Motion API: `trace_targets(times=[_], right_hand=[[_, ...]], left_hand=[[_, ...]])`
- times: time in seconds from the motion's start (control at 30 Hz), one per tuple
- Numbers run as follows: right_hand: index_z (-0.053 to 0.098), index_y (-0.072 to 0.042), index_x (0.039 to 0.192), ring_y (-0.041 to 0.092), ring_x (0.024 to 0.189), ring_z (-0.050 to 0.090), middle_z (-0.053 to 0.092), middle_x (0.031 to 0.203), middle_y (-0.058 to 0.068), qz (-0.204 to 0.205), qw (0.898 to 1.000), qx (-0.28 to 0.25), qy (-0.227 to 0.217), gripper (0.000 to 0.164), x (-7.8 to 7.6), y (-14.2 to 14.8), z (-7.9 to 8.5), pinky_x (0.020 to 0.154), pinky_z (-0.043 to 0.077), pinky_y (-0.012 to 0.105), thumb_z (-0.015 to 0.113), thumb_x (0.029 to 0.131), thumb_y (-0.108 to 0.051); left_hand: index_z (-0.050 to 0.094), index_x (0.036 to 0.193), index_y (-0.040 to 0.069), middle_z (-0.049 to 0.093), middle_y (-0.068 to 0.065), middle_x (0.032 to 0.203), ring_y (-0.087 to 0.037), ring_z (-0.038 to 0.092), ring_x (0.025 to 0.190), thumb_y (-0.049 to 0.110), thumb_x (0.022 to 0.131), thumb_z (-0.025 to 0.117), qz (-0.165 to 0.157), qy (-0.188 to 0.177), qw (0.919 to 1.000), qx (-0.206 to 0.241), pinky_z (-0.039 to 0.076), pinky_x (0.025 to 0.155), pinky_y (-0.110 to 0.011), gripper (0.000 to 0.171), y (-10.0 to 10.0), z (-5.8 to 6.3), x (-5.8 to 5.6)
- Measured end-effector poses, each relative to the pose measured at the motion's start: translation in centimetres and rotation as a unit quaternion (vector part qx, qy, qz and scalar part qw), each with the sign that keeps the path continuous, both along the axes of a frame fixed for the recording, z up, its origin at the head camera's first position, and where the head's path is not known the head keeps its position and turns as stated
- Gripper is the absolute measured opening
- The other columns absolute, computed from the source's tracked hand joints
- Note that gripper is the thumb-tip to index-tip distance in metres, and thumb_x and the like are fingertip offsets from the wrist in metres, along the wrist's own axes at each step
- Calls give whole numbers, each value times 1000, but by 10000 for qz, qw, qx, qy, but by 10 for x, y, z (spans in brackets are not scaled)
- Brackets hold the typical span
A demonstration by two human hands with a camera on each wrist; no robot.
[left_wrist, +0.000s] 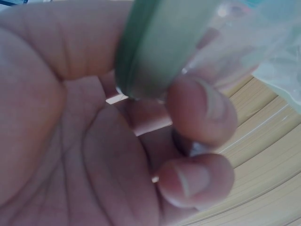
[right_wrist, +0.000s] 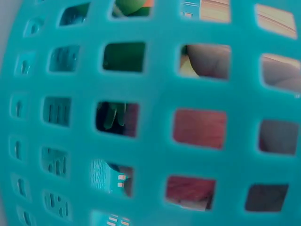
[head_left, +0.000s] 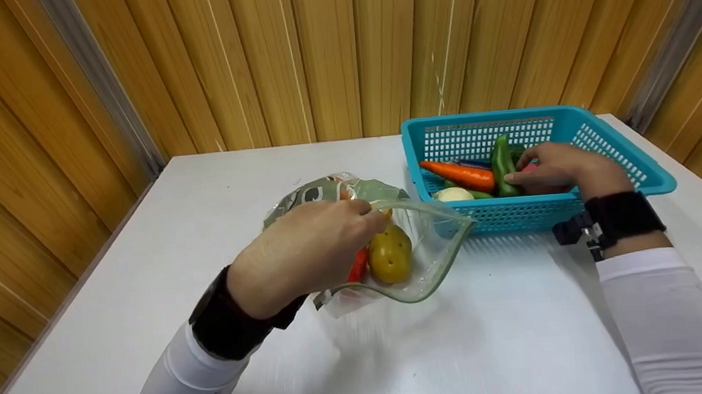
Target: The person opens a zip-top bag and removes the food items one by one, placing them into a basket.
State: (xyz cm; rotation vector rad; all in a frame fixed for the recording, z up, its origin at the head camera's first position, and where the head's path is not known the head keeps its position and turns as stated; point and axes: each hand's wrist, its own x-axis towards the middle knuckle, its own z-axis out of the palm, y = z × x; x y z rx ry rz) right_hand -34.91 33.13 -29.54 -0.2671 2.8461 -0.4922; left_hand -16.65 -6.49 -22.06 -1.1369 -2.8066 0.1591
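With thumb and fingers, my left hand (head_left: 314,240) pinches the green-edged rim of a clear plastic zip bag (head_left: 447,249); the bag's mouth gapes towards me. Inside it are a yellow-brown potato-like vegetable (head_left: 390,256) and a long red one (head_left: 359,265), partly behind my hand. In the left wrist view the rim (left_wrist: 150,52) lies between thumb and fingers. My right hand (head_left: 562,167) reaches into the blue basket (head_left: 550,214), its thumb and fingers bent around a pinkish-red vegetable (right_wrist: 200,128), mostly hidden. Its thumb tip is right beside a green pepper (head_left: 502,165).
Within the basket lie a carrot (head_left: 460,174), a whitish round vegetable (head_left: 453,195) and something dark purple behind them. The basket stands at the back right of the white table (head_left: 165,284). Wood-look panels (head_left: 323,63) rise behind the table.
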Motion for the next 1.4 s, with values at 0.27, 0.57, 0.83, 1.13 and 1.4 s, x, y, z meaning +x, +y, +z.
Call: trace_targets(times=[0.27, 0.57, 0.83, 1.13, 1.4], right_hand=[[45, 10, 139, 39, 99, 59, 54, 128, 36, -57, 9999, 86, -35, 88, -1, 0, 0, 76, 53, 48, 58, 91, -62], [43, 7, 141, 39, 99, 58, 52, 129, 34, -117, 9996, -45, -260, 88, -1, -1, 0, 75, 57, 52, 57, 91, -64], [44, 6, 139, 32, 89, 67, 56, 123, 34, -32, 9996, -116, -244, 78, 3, -4, 6, 69, 58, 46, 57, 95, -57], [50, 5, 137, 35, 90, 63, 61, 119, 31, 152, 9986, 202, 454, 67, 17, -19, 27, 71, 55, 47, 56, 98, -49], [51, 0, 139, 38, 103, 63, 62, 125, 29, 445, 9942, 171, 969, 62, 40, -43, 52, 85, 52, 57, 58, 98, -46]], left_hand=[[66, 125, 18, 69, -8, 109, -24, 67, 88, 0, 83, 73, 54, -103, 9999, -61, 60, 77, -35, 46, 1, 2, 0], [67, 125, 19, 69, -7, 110, -23, 66, 88, 0, 84, 73, 69, -158, 9998, -18, 59, 78, -35, 46, 1, 2, 0], [66, 126, 19, 69, -8, 111, -22, 65, 89, 0, 83, 74, 75, -195, 9998, -63, 60, 77, -33, 47, 2, 2, 0], [67, 120, 18, 69, -7, 104, -21, 65, 84, -4, 82, 69, -52, -25, 10000, 72, 58, 71, -33, 44, -1, 1, 0], [67, 120, 18, 69, -6, 106, -22, 65, 86, -4, 81, 70, -56, -14, 10000, 74, 59, 73, -35, 45, -1, 1, 1]])
